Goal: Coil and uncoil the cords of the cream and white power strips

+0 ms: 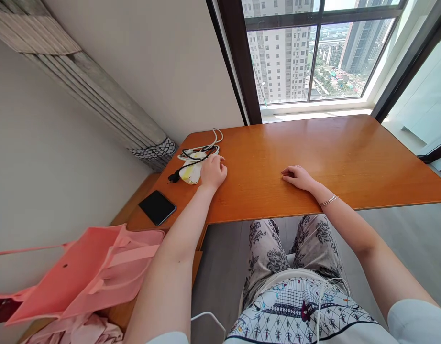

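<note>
My left hand (214, 172) rests on the wooden table with its fingers loosely bent and a gap beside the thumb. Nothing shows in it. Just left of it, close against the hand, lies a white and yellow power strip (191, 174), partly covered by the hand and cords. A black cord with a plug (174, 177) and a white cable (216, 135) lie tangled over the strip. Farther right, my right hand (298, 177) lies on the tabletop near its front edge, fingers loosely curved, thumb apart, holding nothing visible.
A black tablet or phone (157, 208) lies at the left on the wooden table (314, 148). A pink bag (84, 272) stands lower left, with pink cloth (77, 330) below. A gathered curtain (98, 91) hangs at left, and a window (314, 57) is behind the table.
</note>
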The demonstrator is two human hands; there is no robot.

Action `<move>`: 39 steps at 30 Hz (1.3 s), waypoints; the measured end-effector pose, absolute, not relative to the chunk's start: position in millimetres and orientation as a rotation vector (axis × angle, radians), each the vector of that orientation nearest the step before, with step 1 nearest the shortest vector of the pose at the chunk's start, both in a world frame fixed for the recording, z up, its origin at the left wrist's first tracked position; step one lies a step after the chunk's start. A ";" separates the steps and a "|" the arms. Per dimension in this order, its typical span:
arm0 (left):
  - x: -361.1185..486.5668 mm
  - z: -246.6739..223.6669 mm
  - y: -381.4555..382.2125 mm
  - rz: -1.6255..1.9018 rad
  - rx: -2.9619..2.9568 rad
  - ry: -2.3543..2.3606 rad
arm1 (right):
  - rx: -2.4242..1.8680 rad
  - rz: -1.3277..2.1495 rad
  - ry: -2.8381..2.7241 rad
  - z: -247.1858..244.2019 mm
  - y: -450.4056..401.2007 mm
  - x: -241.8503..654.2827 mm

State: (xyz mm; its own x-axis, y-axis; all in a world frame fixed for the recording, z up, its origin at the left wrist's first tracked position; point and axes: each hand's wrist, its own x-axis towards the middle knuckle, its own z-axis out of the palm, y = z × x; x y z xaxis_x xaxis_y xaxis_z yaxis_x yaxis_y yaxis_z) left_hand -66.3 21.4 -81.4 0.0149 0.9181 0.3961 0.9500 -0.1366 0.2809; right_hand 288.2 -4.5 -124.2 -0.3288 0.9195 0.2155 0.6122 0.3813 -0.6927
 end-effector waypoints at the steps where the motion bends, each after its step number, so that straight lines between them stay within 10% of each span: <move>1: -51.3 -84.0 21.5 -0.788 -2.259 -1.998 | -1.305 0.675 -2.060 -124.1 -4.9 288.3; 12: 83.8 -114.5 15.0 -1.006 -2.722 -1.808 | -1.308 0.478 -2.160 -119.9 -10.4 293.9; 39: 81.7 -125.3 11.2 -0.895 -2.849 -1.652 | -1.486 0.347 -2.379 -118.1 -15.8 296.0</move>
